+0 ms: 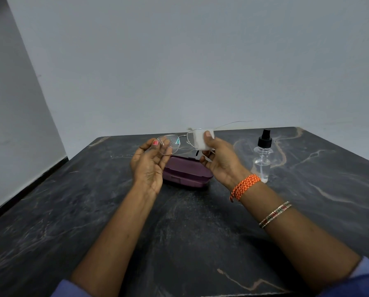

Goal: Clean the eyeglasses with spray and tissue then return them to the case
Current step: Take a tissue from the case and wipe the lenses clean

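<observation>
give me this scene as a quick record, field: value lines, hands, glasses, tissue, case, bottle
left hand: left hand holds the eyeglasses by the lens on its side, above the table
right hand: right hand presses a folded white tissue on the other lens
eyeglasses: thin metal frame, held in the air, one temple sticking out to the right
case: purple case, shut, on the table below the hands
spray bottle: clear spray bottle, black nozzle, upright, right of the case, untouched
table: dark marbled table

Head cam looks fwd and down, close over the table point(72, 211).
</observation>
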